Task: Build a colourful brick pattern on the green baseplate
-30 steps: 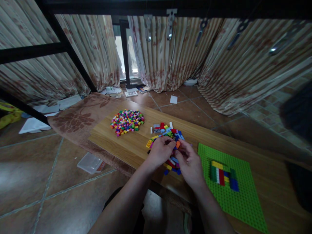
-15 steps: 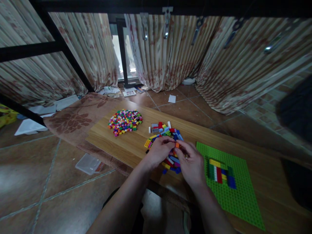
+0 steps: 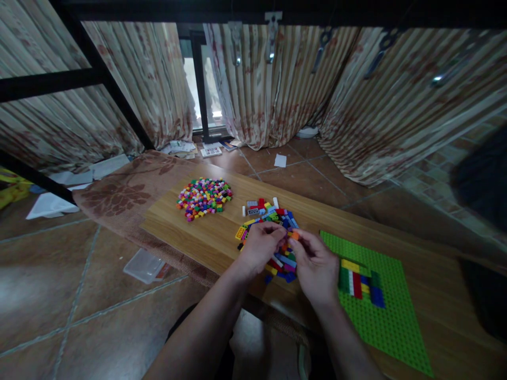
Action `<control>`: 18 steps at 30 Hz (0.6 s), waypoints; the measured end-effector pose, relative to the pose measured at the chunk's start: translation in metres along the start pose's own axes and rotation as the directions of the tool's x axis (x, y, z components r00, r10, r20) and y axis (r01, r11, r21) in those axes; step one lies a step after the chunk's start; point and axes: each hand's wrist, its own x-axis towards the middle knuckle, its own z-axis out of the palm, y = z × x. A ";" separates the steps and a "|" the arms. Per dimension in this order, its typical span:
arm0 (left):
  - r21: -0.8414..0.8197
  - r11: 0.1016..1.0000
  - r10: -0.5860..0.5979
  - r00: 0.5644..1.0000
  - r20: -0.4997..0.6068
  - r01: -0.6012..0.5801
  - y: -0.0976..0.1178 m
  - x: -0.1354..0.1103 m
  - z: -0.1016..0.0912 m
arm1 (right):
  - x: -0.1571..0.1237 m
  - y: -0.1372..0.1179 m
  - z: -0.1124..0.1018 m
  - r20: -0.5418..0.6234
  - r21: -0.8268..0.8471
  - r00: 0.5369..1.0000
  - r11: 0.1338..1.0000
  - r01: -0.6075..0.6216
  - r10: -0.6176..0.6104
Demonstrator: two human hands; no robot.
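Over a pile of larger toy bricks (image 3: 285,259), my two hands meet at the fingertips. My right hand (image 3: 317,264) pinches a small orange brick (image 3: 295,235) between thumb and fingers. Close beside it, my left hand (image 3: 263,245) is closed, thumb against fingers; what sits in its fingertips is too small and covered to make out. To the right lies a green baseplate (image 3: 390,322) bearing a small build of yellow, green, white, red and blue bricks (image 3: 358,282). My hands cover part of the pile.
A heap of small colourful bricks (image 3: 204,196) lies on the left of the wooden table (image 3: 178,243). A clear plastic lid or tray (image 3: 143,265) is on the tiled floor. Papers (image 3: 209,151) lie near the curtains (image 3: 273,95). A black frame (image 3: 119,105) crosses the upper left.
My right hand has shifted slightly right with the orange brick, away from the left fingertips. My left hand is almost where it was. The baseplate build looks the same.
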 end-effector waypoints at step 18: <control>-0.138 0.970 -0.202 0.979 0.009 0.202 0.022 -0.001 -0.015 | 0.004 -0.001 -0.005 -0.057 0.240 0.969 0.946 -0.219 0.239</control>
